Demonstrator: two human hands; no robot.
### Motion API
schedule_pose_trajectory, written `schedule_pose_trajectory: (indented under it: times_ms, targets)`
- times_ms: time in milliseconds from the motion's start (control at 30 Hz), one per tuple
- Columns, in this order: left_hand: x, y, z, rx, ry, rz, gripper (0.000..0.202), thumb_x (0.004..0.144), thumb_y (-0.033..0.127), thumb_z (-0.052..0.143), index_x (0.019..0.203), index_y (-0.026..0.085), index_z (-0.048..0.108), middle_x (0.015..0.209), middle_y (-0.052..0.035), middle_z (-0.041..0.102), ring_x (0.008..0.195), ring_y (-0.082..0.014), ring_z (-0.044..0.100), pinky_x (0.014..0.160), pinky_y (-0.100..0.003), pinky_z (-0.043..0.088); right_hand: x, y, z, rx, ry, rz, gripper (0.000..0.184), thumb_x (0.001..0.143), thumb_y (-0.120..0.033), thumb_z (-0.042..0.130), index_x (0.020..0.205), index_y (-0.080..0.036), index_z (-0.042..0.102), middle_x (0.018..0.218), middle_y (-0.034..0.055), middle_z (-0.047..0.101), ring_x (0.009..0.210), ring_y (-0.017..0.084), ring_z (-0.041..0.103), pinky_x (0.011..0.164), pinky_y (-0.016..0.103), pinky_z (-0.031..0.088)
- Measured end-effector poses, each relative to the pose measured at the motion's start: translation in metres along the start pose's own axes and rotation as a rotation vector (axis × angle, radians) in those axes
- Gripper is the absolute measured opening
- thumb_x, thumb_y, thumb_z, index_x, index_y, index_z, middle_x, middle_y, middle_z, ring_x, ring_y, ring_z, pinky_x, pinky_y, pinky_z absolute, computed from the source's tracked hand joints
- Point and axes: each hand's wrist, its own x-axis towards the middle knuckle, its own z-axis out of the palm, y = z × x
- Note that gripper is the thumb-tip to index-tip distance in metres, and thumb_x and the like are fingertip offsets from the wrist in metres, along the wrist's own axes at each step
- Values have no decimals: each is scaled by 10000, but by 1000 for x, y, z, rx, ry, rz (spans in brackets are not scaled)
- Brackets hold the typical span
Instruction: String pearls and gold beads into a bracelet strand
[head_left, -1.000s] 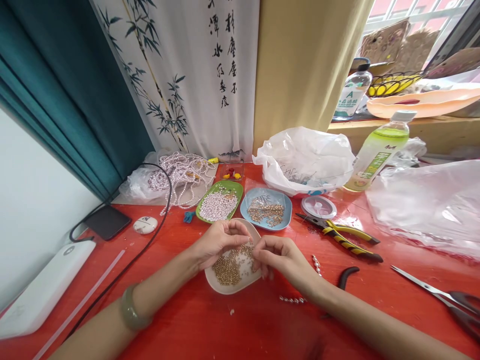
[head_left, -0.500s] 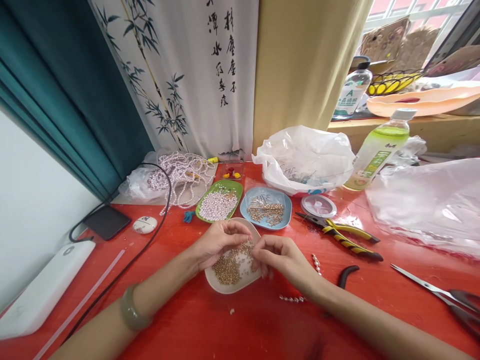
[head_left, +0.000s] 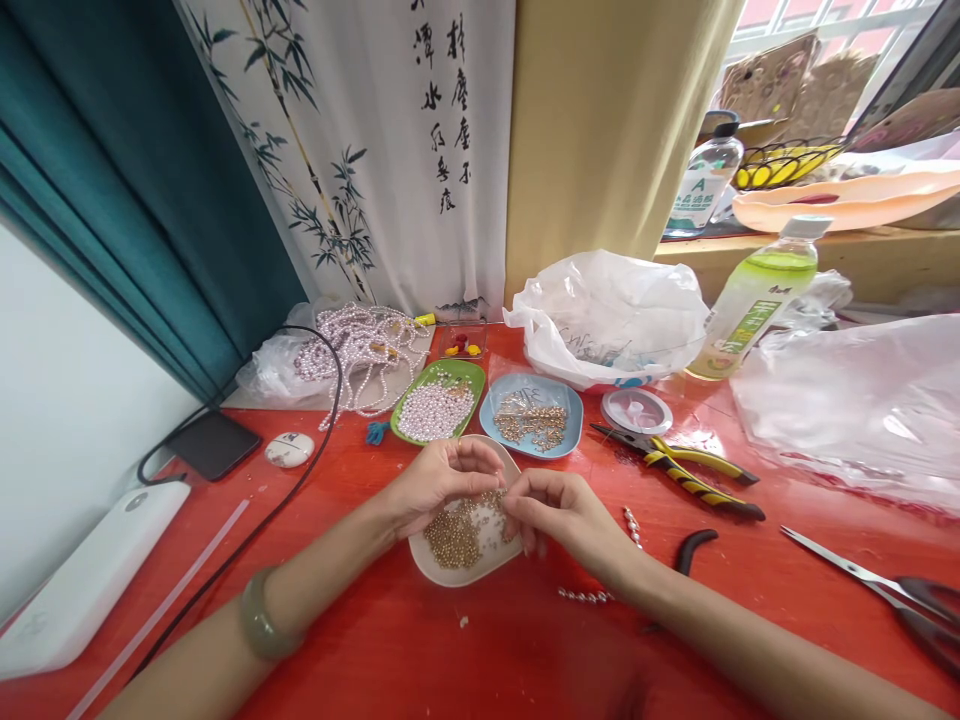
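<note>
Above a pale dish [head_left: 442, 574] of small gold beads [head_left: 454, 537], my two hands face each other with fingertips nearly meeting. My left hand [head_left: 446, 485] is pinched, thumb against fingers; whatever it holds is too small to name. Likewise my right hand [head_left: 551, 510] is closed in a pinch, its contents hidden by the fingers. Under my right forearm runs a strand of pearly beads [head_left: 585, 597], partly covered. Just beyond the dish are a green tray [head_left: 480, 375] of pale pearl beads [head_left: 435, 408] and a blue tray [head_left: 576, 400] of gold metal pieces [head_left: 532, 422].
Yellow-and-black pliers [head_left: 667, 465], a black-handled tool [head_left: 694, 550] and scissors [head_left: 862, 577] lie to the right. A spool [head_left: 637, 412], white plastic bag [head_left: 607, 310] and drink bottle [head_left: 757, 300] stand behind. Leftward are pearl strands [head_left: 367, 345], a phone [head_left: 216, 443] and a black cable [head_left: 300, 485].
</note>
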Motion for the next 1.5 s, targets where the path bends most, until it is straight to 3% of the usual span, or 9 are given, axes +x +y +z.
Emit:
schedule_pose_trajectory:
  times_ms: [233, 633, 767, 867, 967, 1167, 1333, 1500]
  targets:
    - [-2, 10, -2, 265, 0, 70, 91, 597, 174, 697, 664, 144, 643, 680, -4, 627, 642, -91, 548, 646, -225, 415, 0, -1, 0, -11, -1, 2, 203, 712, -311, 551, 598, -147, 511, 520, -17, 562, 393, 50, 463, 405, 181, 364]
    - [-3, 10, -1, 265, 39, 38, 93, 591, 231, 695, 651, 161, 679, 659, -25, 649, 610, -104, 539, 606, -229, 406, -1, 0, 0, -40, -6, -14, 261, 721, -388, 549, 626, -148, 509, 496, -37, 526, 393, 50, 453, 400, 182, 353]
    - [-2, 16, -5, 313, 7, -12, 176, 622, 281, 668, 761, 174, 683, 710, -40, 665, 589, -101, 528, 564, -224, 390, -1, 0, 0, -64, 2, -39, 278, 730, -410, 545, 634, -152, 508, 493, -41, 508, 391, 49, 434, 402, 185, 346]
    - [1, 23, -17, 483, 30, 12, 222, 661, 305, 619, 830, 173, 677, 732, -58, 678, 581, -111, 528, 553, -229, 384, 0, 3, -1, -68, 6, -69, 275, 737, -412, 544, 656, -152, 509, 566, -17, 546, 422, 55, 449, 415, 191, 351]
    - [1, 28, -35, 786, 101, 97, 159, 652, 254, 594, 752, 177, 691, 732, -52, 679, 620, -135, 552, 584, -236, 384, 0, 7, -2, -110, 26, -105, 249, 768, -386, 519, 685, -151, 521, 611, -9, 555, 453, 61, 455, 452, 201, 368]
    - [-8, 29, -50, 1259, 50, 172, 128, 593, 165, 582, 641, 221, 686, 637, -21, 645, 641, -154, 532, 589, -233, 334, -3, 6, -1, -215, 98, -138, 196, 783, -334, 503, 692, -163, 533, 534, -39, 493, 475, 80, 451, 488, 212, 370]
    - [-11, 24, -47, 1380, 7, 252, 125, 579, 149, 600, 618, 243, 672, 636, -10, 628, 670, -166, 521, 578, -238, 302, -2, 4, -2, -213, 106, -147, 221, 777, -353, 508, 660, -167, 529, 531, -34, 494, 474, 83, 448, 485, 215, 374]
    - [-11, 24, -46, 1431, -11, 228, 124, 600, 148, 593, 631, 240, 670, 639, -13, 631, 660, -175, 529, 586, -253, 313, 2, 4, -3, -174, 92, -137, 247, 770, -376, 516, 646, -164, 538, 558, -20, 531, 471, 79, 449, 489, 216, 381]
